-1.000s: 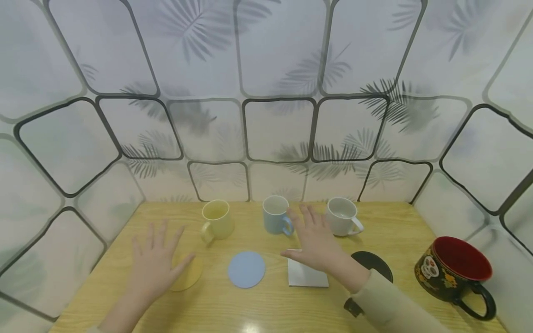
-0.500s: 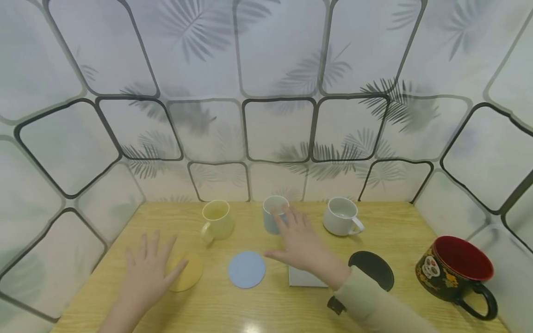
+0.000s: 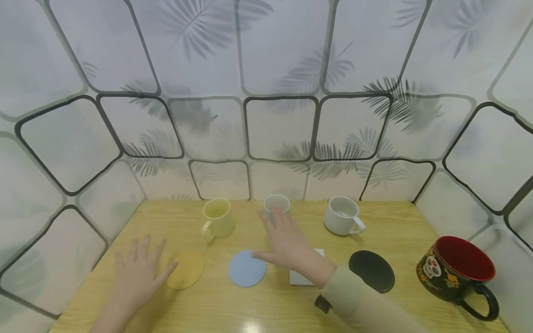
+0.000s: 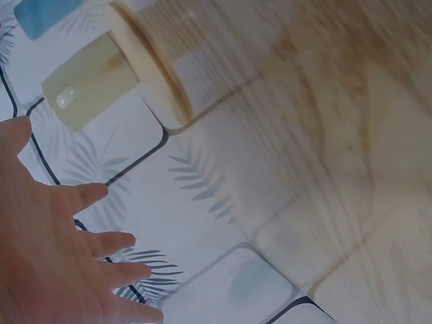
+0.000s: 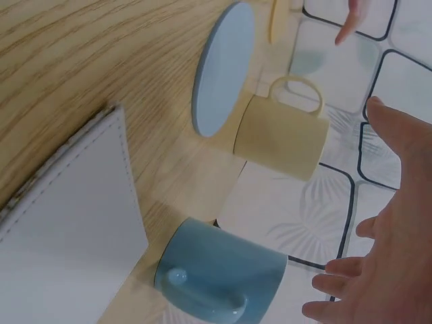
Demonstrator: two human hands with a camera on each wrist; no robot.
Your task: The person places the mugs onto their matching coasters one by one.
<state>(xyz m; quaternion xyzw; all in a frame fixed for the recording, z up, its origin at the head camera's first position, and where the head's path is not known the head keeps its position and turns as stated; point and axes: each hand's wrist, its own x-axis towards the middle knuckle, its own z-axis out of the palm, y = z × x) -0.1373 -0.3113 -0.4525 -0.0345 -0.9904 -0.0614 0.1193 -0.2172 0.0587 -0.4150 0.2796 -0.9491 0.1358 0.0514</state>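
- Both hands fan wide, gripping nothing: left hand (image 3: 135, 275) toward the surface's (image 3: 208, 310) left edge, right hand (image 3: 287, 240) over by the blue cup (image 5: 226, 263)!
- That cup stands upright near the middle of the far edge, between yellow cup (image 3: 218, 222) and white cup (image 3: 341, 217).
- Probably ceramic: light, rigid, slick, breakable; the handle (image 5: 202, 302) looks the best hold.
- Right wrist view shows that handle; the head view loses it behind fingers.
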